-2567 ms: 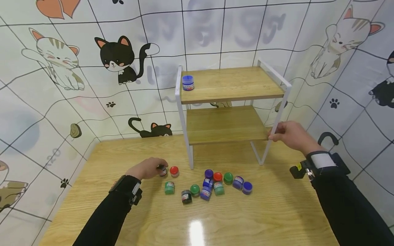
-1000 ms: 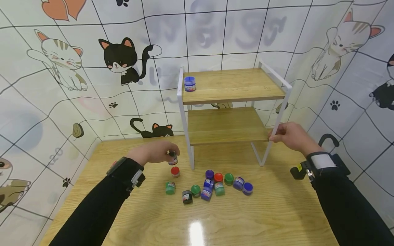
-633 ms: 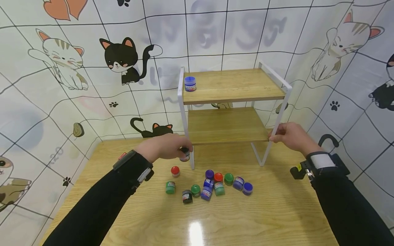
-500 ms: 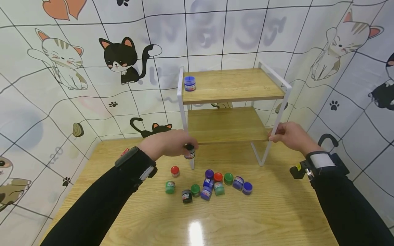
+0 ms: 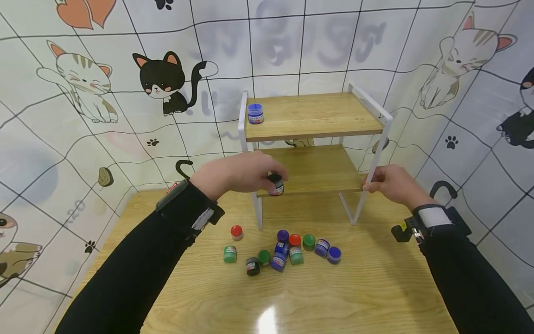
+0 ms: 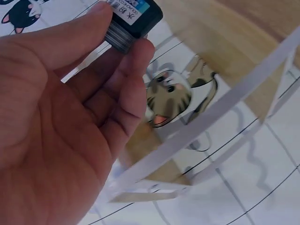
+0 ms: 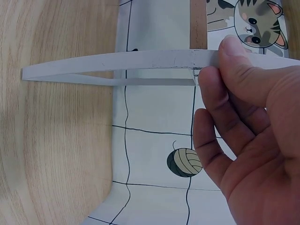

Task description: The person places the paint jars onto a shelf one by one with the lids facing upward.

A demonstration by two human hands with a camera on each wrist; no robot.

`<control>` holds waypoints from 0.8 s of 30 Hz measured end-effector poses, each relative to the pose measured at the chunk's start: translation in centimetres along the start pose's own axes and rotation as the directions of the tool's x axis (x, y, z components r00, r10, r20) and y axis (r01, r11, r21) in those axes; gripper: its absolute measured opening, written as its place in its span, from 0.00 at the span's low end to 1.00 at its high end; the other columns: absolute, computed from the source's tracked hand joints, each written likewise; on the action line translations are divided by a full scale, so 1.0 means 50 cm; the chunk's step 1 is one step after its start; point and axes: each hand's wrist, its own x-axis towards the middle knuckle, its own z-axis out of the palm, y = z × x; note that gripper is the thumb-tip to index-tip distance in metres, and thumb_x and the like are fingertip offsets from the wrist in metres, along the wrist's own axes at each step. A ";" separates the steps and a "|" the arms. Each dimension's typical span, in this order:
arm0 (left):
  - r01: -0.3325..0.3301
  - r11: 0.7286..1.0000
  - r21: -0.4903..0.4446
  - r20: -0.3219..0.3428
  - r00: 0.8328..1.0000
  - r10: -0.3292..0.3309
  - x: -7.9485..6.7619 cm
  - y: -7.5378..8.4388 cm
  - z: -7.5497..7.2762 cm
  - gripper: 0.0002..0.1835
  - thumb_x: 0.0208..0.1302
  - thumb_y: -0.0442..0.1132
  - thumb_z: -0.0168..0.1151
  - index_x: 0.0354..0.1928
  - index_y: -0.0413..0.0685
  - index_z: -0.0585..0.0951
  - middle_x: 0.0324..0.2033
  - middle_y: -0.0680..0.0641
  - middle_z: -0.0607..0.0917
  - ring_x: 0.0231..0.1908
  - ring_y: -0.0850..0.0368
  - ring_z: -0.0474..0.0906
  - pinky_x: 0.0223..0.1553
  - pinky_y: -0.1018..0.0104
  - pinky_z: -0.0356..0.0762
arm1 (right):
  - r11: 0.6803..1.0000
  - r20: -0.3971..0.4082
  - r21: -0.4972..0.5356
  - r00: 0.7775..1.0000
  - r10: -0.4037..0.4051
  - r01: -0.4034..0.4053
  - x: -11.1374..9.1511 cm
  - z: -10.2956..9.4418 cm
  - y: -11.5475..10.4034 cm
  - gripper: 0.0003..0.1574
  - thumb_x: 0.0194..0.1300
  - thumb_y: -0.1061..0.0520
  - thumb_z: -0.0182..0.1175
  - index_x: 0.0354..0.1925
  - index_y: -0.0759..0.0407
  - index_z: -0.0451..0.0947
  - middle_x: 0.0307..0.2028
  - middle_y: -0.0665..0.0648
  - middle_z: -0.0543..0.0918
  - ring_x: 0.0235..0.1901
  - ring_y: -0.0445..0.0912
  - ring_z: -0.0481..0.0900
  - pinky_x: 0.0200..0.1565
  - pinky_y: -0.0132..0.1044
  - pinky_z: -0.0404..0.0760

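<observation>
The left hand (image 5: 239,172) has just brought a little black pot (image 5: 276,185) up from the low spot beside the shelf's front left leg (image 5: 257,213). Now the pot is in front of the lower board (image 5: 321,167), near its left end, with its black lid on top. I think this means the pot is off the table (image 5: 333,297) and up about level with that board, but I can't tell if it touches it. The thumb and fingers of the left hand pinch the pot by its sides. The right hand (image 5: 394,186) has not moved away: its thumb and fingers pinch the shelf's white front right leg (image 7: 140,58), maybe to keep it steady. One blue pot (image 5: 255,114) sits at the left end of the top board (image 5: 313,116). The other pots are in the same spots on the table: a red-topped pot (image 5: 236,233), a green pot (image 5: 230,254), another black pot (image 5: 252,266) and a bunch of blue, red and green ones. In the left wrist view, the held pot's white and blue label (image 6: 131,10) shows the Chinese signs 水粉, and the tiny letters under them are too small to read. The labels on the table pots are too small too.
</observation>
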 end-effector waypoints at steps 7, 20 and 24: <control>0.010 0.999 0.033 -0.060 0.998 -0.008 0.002 0.027 -0.054 0.18 0.68 0.41 0.58 0.59 0.54 0.76 0.51 0.52 0.80 0.46 0.58 0.73 0.51 0.62 0.73 | 1.000 0.004 0.003 1.000 0.006 -0.006 0.001 0.000 0.004 0.10 0.64 0.56 0.63 0.40 0.61 0.82 0.37 0.61 0.85 0.40 0.55 0.78 0.43 0.54 0.75; 0.031 0.998 0.059 -0.143 0.989 -0.023 0.028 0.034 -0.124 0.19 0.70 0.38 0.55 0.61 0.53 0.74 0.55 0.51 0.77 0.48 0.57 0.71 0.53 0.62 0.71 | 1.000 -0.002 0.005 1.000 0.006 -0.006 0.005 0.003 0.010 0.12 0.63 0.56 0.63 0.42 0.63 0.81 0.38 0.62 0.85 0.39 0.56 0.79 0.44 0.57 0.75; 0.049 0.997 0.056 -0.167 0.985 -0.039 0.034 0.024 -0.141 0.20 0.70 0.37 0.53 0.63 0.50 0.72 0.57 0.48 0.76 0.51 0.55 0.71 0.55 0.59 0.69 | 1.000 -0.007 -0.001 1.000 0.008 -0.008 0.005 0.003 0.011 0.11 0.63 0.56 0.63 0.41 0.63 0.81 0.36 0.61 0.84 0.39 0.56 0.79 0.44 0.57 0.75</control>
